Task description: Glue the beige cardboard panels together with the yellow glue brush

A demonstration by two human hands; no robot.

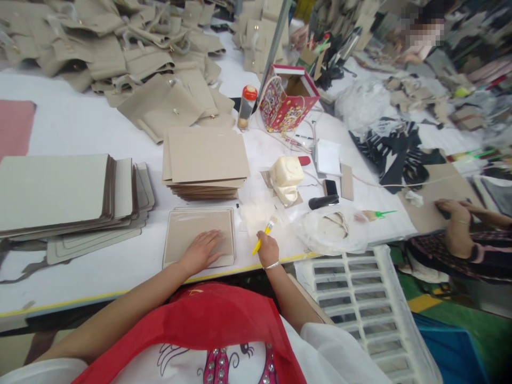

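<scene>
My left hand lies flat, fingers spread, on a beige panel that rests on a few grey boards near the table's front edge. To its right, my right hand is closed round a brush with a yellow handle, its bristles pointing away from me. Behind the panel stands a stack of beige sheets. A cream-coloured container sits beyond the brush.
Stacked grey boards stand at the left. Beige leather-like pieces pile up behind. A red paper bag, a red-lidded jar and a phone are further back. A white slatted rack and another person's hands are at right.
</scene>
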